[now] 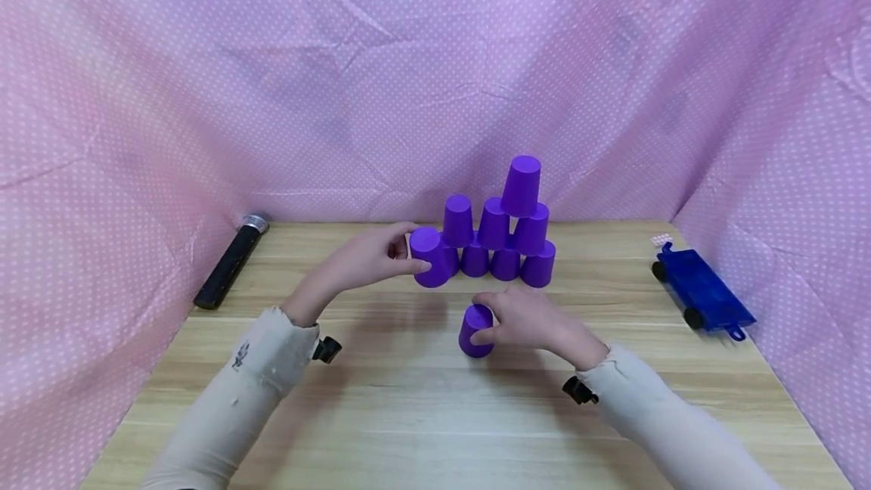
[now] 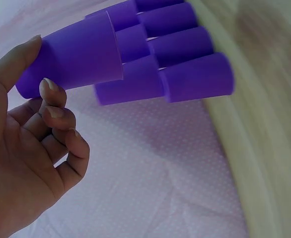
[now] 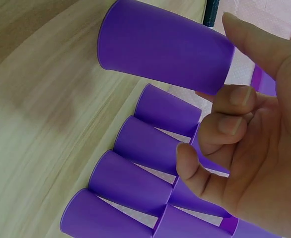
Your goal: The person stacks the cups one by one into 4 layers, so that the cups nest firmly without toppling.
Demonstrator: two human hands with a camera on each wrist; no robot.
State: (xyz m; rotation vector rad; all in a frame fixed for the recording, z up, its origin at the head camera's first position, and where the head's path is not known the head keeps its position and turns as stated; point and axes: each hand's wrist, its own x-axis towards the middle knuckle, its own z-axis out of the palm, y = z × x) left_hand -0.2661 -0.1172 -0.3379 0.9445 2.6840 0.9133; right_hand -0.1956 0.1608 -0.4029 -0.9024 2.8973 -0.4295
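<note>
Purple cups stand upside down in a stack [image 1: 505,263]: several in the bottom row, three above them, and a single top cup [image 1: 522,186] toward the right. My left hand [image 1: 367,254] pinches one purple cup [image 2: 78,57] near its base between thumb and fingers, mouth down. That cup is raised in front of the stack's left end and partly hides the bottom cup there. Nearer to me, my right hand [image 1: 531,320] grips another upside-down cup [image 3: 165,44] by its narrow end, low over the table in front of the stack.
A black microphone [image 1: 230,263] with a silver head lies at the table's left edge. To the right sits a blue toy cart [image 1: 704,289] with black wheels. Pink dotted cloth [image 1: 435,74] hangs behind the wooden table [image 1: 435,429] and along both sides.
</note>
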